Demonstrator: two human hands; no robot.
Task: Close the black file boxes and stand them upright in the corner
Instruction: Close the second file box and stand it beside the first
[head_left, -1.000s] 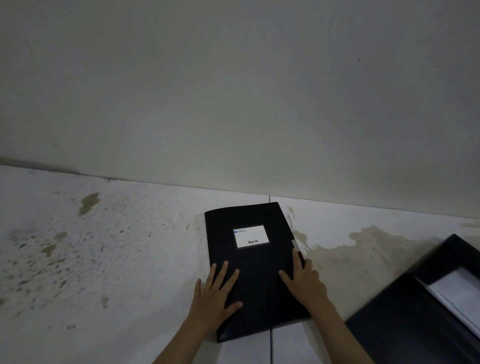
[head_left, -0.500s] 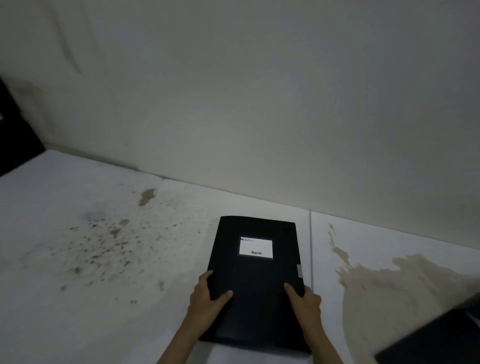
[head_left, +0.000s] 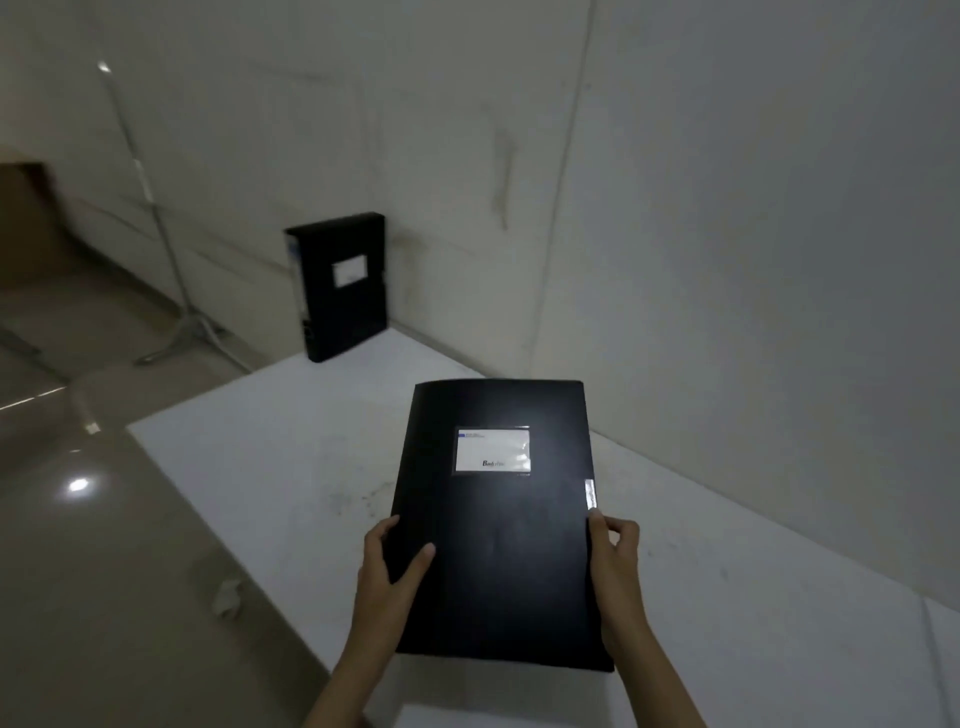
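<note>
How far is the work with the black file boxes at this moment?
Done: one closed file box stands upright in the corner on the white surface. In hand: a second closed box, gripped at its sides by the left hand and the right hand, lies flat in the grip. Left: standing it beside the first. No other box is in view.
</note>
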